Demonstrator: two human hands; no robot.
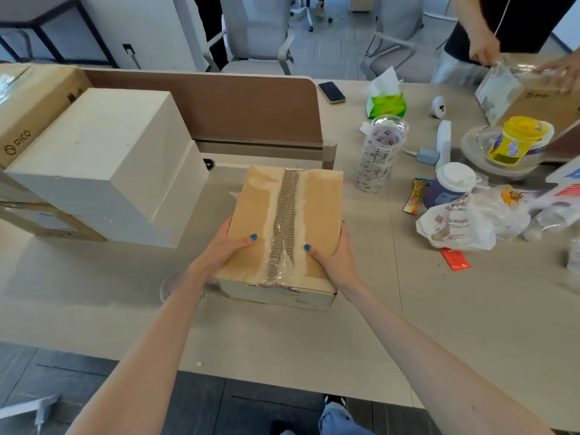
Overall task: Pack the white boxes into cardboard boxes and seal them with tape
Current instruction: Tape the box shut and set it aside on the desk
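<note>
— Where is the cardboard box (282,233)?

— About midway across the table (282,340), between its near edge and the brown divider (219,105) along the far edge. The flaps are closed, with clear tape down the centre seam and over the near end.

— Which way does it lie?

— Its long axis points straight away from the person, from near edge to far. Both hands are at its near end, one on each long side.

— Gripping it?

— Yes. The left hand (229,246) clasps the left side, thumb on top, fingers wrapped down out of sight. The right hand (332,249) mirrors it. Neither is closer, because the box sits squarely between them. I cannot tell whether it rests on the table or is lifted a little.

— And around it?

— The white boxes (103,158) are stacked toward the left edge, just beside it. The tape rolls (379,155) stand near its far right corner. This face looks sealed, so I'd guess it gets turned or set aside, and both hands would have to move it together.
</note>
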